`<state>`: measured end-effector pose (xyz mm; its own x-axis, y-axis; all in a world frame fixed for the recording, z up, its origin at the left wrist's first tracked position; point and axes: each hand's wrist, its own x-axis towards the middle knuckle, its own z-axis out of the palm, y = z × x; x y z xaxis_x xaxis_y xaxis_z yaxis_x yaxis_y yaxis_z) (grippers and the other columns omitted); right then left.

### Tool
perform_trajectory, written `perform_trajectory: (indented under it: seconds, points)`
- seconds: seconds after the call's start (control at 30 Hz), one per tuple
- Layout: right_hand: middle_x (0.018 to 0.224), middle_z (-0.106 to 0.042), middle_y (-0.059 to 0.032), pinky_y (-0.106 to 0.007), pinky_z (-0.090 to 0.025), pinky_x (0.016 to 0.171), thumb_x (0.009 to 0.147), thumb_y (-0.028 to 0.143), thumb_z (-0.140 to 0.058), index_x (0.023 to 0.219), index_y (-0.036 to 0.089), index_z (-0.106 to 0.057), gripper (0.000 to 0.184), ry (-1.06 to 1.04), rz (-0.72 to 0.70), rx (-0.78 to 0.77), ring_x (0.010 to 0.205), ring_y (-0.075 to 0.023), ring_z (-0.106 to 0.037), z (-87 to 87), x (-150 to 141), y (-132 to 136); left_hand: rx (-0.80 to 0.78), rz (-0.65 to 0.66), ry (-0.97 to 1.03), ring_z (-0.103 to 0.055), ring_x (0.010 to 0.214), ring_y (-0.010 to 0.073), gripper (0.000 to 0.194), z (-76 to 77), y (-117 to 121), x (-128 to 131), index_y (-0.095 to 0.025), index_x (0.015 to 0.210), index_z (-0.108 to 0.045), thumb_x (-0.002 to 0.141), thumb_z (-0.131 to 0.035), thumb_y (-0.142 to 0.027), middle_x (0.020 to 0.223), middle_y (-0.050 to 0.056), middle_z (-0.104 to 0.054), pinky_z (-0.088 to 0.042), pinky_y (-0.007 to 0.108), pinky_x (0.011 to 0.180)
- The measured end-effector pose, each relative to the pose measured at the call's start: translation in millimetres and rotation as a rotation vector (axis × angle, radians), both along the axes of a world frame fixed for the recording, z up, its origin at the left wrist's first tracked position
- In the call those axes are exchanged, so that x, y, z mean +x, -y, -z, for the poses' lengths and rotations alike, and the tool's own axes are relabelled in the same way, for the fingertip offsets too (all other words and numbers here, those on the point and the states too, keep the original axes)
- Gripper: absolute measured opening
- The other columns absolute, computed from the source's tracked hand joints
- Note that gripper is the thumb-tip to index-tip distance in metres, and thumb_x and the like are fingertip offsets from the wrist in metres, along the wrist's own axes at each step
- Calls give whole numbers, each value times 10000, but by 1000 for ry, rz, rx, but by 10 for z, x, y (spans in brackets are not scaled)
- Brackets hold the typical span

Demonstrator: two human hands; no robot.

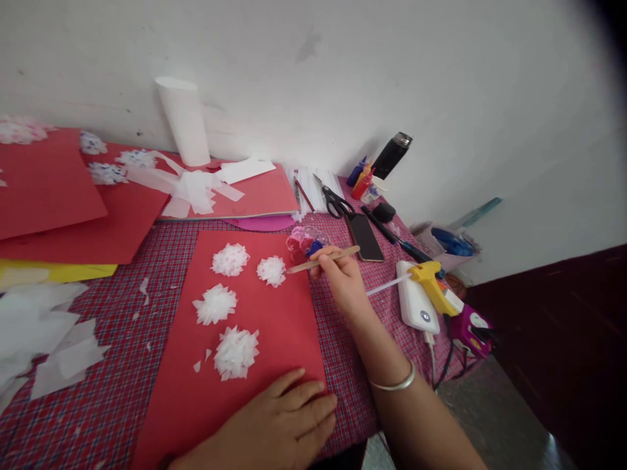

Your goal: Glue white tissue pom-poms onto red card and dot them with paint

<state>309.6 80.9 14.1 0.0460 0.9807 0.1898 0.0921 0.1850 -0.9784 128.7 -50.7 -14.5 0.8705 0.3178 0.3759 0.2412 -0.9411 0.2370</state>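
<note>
Head view: right hand (337, 277) dips a wooden stick (302, 266) toward a pink-flecked paper puff (271, 271)

The right hand's fingers are closed on the stick in a pinch, its far end sticking out past them and its near tip at the puff's right edge, left of the fingers. Small pots of pink and blue (304, 241) sit just beyond those fingertips, at the edge of the red sheet (279, 326).

The left hand (279, 418) lies palm down, its fingers slightly apart and empty, on the lower part of the sheet. Beyond its fingers, up and to the left, are three more white puffs (236, 353) on the sheet, with small white scraps (197, 367) beside the nearest.

Past the right fingers on the worktop (337, 365) lie a phone (366, 237) and black-handled scissors (336, 201); to their right, a yellow glue gun (434, 284) rests on a white device (414, 300).
</note>
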Motion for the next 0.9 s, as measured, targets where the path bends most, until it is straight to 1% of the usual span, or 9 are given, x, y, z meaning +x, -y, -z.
perform_trajectory:
  seconds: [0.1, 0.2, 0.3, 0.47, 0.63, 0.8, 0.9]
  points:
    - [633, -606, 17, -270, -466, 609, 867, 329, -565, 817, 199, -661, 169, 54, -108, -38, 586, -133, -582, -1, -74, 29, -36, 25, -23, -587, 1174, 180, 314, 27, 10, -1, -185, 1265, -602, 996, -488, -302, 1320, -11, -674, -353, 348, 1082]
    - [643, -609, 13, -271, -464, 619, 870, 345, -565, 841, 197, -655, 175, 95, -107, -38, 604, -138, -590, 10, -98, 27, -55, 46, -40, -579, 1194, 191, 340, 42, 20, -9, -175, 1286, -592, 984, -508, -308, 1340, 11, -661, -357, 358, 1092]
    - [649, -613, 12, -274, -469, 624, 873, 368, -565, 848, 204, -648, 186, 101, -80, -47, 612, -144, -597, 8, -85, 27, -51, 42, -37, -576, 1197, 175, 340, 18, 18, -16, -185, 1289, -592, 979, -530, -311, 1341, 1, -660, -361, 340, 1095]
    - [638, -608, 15, -281, -466, 635, 886, 389, -551, 837, 212, -643, 205, 111, -161, -72, 608, -145, -586, 29, -86, 29, -114, 45, -73, -574, 1207, 194, 347, -12, 17, -16, -165, 1303, -575, 980, -503, -270, 1358, 14, -650, -355, 363, 1108]
    - [674, -606, 9, -285, -471, 639, 876, 384, -559, 848, 213, -638, 190, 103, -113, -41, 623, -148, -589, 54, -106, 14, -126, 68, -66, -572, 1221, 208, 372, 10, 21, -16, -161, 1312, -572, 955, -543, -259, 1359, 34, -650, -354, 376, 1113]
    - [650, -597, 13, -275, -460, 618, 886, 344, -549, 842, 206, -640, 171, 109, -94, -11, 607, -146, -581, -1, -72, 31, -94, 49, -75, -574, 1209, 195, 343, -9, 14, -10, -165, 1290, -587, 968, -530, -270, 1341, 22, -659, -363, 364, 1099]
    - [623, -579, 21, -269, -436, 584, 887, 340, -548, 831, 205, -630, 167, 113, -101, -22, 575, -141, -556, -2, -58, 31, -81, 51, -67, -573, 1211, 194, 340, 7, 19, -7, -169, 1296, -581, 985, -502, -280, 1346, 12, -657, -354, 362, 1107]
